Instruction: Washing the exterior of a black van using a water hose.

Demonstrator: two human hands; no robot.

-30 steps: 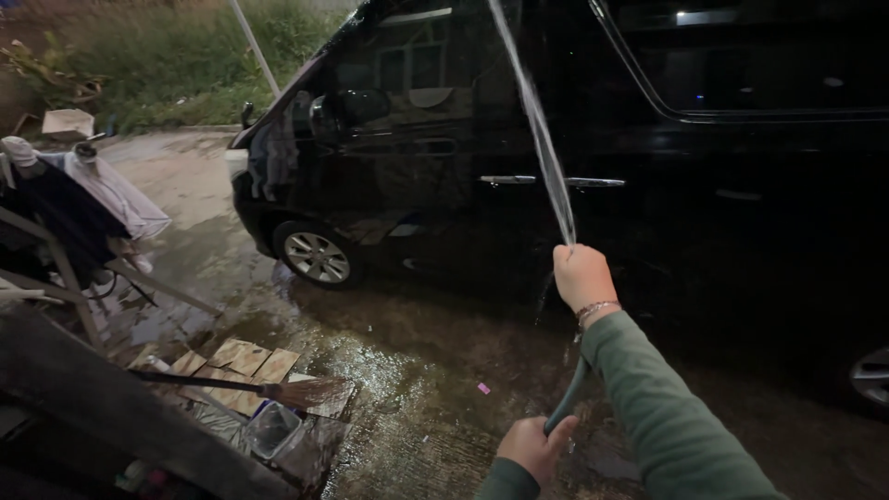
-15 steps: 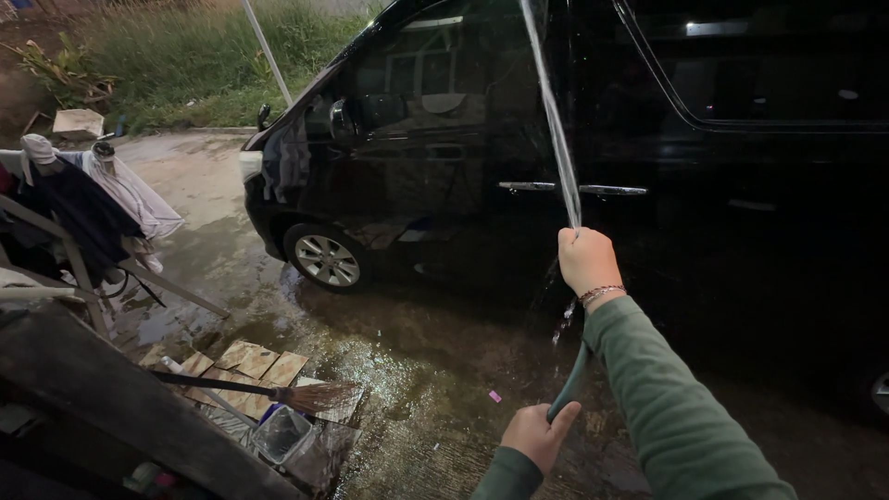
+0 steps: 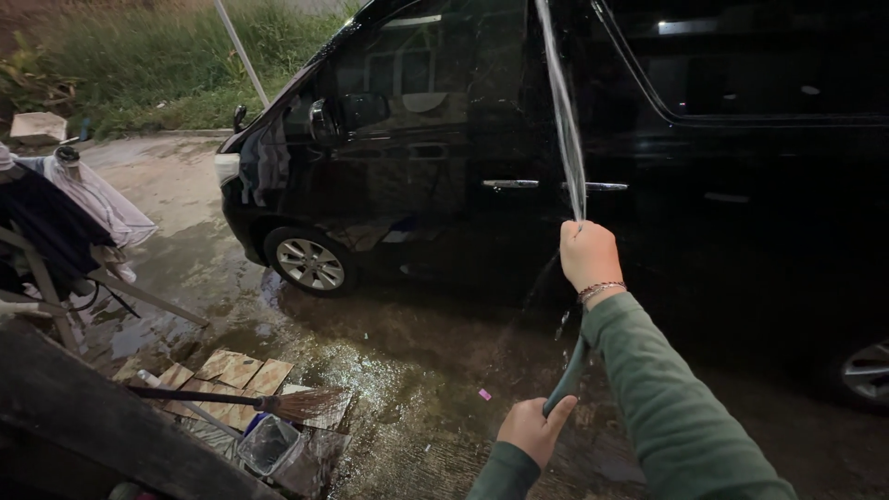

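Right hand (image 3: 588, 255) raised mid-frame, grip closed around the top end of the green hose (image 3: 567, 375), water jet (image 3: 565, 120) shooting up from the fist against the black van (image 3: 444, 139); left hand (image 3: 530, 431) low near the bottom edge, grip closed on the hose further down. The hose runs between the two hands, above the wet concrete ground (image 3: 407, 370). Open wet ground lies between the person and the van's side; left edge is crowded with a broom (image 3: 236, 401), tiles (image 3: 236, 372), a plastic tub (image 3: 269, 444) and a clothes rack (image 3: 56, 222).
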